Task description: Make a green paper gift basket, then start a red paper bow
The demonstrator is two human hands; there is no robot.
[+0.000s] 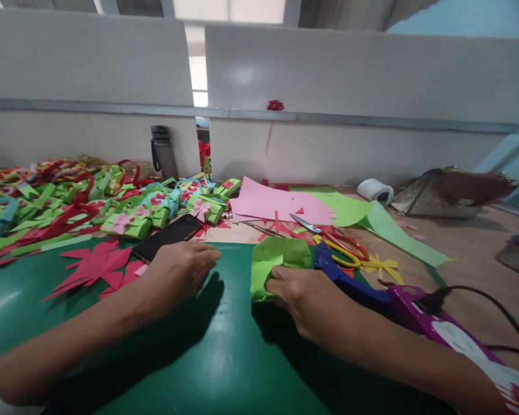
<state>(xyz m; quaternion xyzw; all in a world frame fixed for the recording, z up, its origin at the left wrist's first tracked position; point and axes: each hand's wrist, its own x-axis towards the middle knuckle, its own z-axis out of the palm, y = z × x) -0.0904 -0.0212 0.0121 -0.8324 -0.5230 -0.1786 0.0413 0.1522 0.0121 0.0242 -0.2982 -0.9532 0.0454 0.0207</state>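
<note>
Over a green mat at the bottom of the frame, our right hand pinches a folded green paper piece in its grip, right of center. Our left hand, left of center, hangs palm down with fingers close together; we cannot tell whether that grip is spread or pressed together underneath. At lower right, a corded blue-and-purple tool lies beside our right forearm. At left we see red paper cutouts and, beyond them, a dark phone. Scissors with red and yellow handles lie right of center on the brown bench. Behind spread a pink sheet and, at middle left, small green paper bags with bows. Farther back stand a gray bottle, a white roll and a handbag, before white panels across the top.
</note>
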